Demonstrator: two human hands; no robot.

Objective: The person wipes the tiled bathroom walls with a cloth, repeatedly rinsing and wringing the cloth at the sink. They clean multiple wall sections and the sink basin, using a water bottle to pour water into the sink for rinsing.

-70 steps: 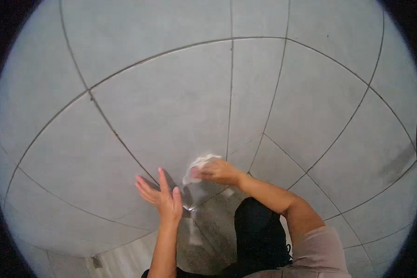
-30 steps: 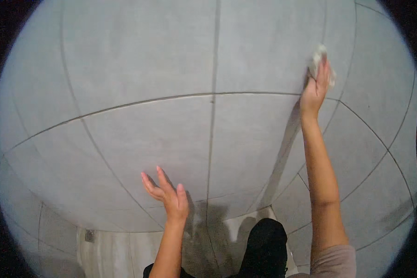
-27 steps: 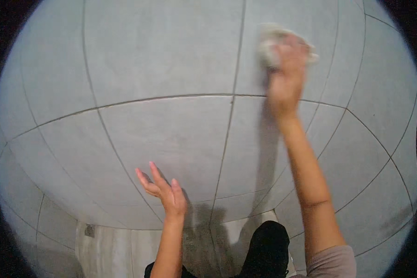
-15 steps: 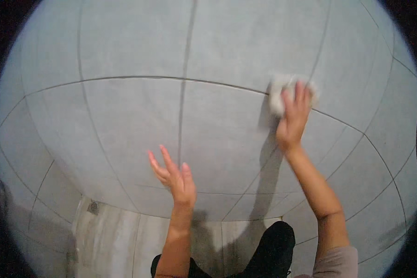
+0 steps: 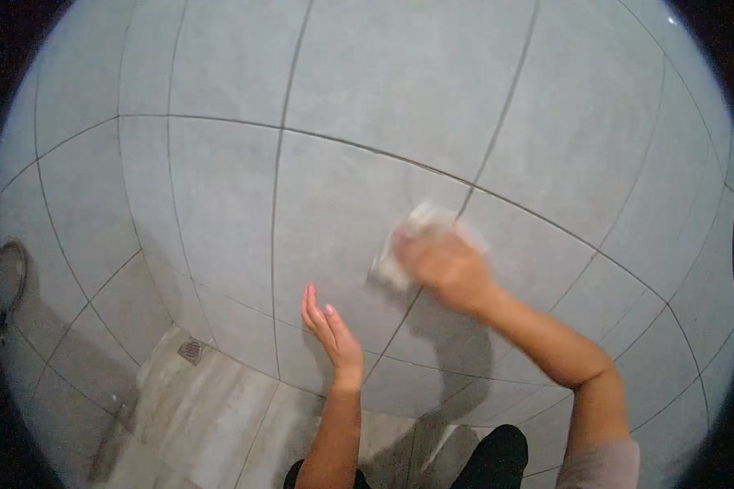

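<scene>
A whitish cloth lies against the grey tiled wall, bunched and smeared by motion. Over it is my right hand, also blurred, holding the cloth to the tiles just below a long grout line. My left hand is raised lower down and to the left, empty, its fingers stretched out and the thumb apart. Whether its fingertips touch the wall, I cannot tell.
Beige streaked floor tiles meet the wall at the bottom, with a small square drain near the left corner. A curved fixture is on the left wall. My dark-clothed knee shows at the lower edge.
My right hand has swept the cloth down and to the left. My left hand sits slightly lower and farther right, its fingers closer together. The view has turned a little.
</scene>
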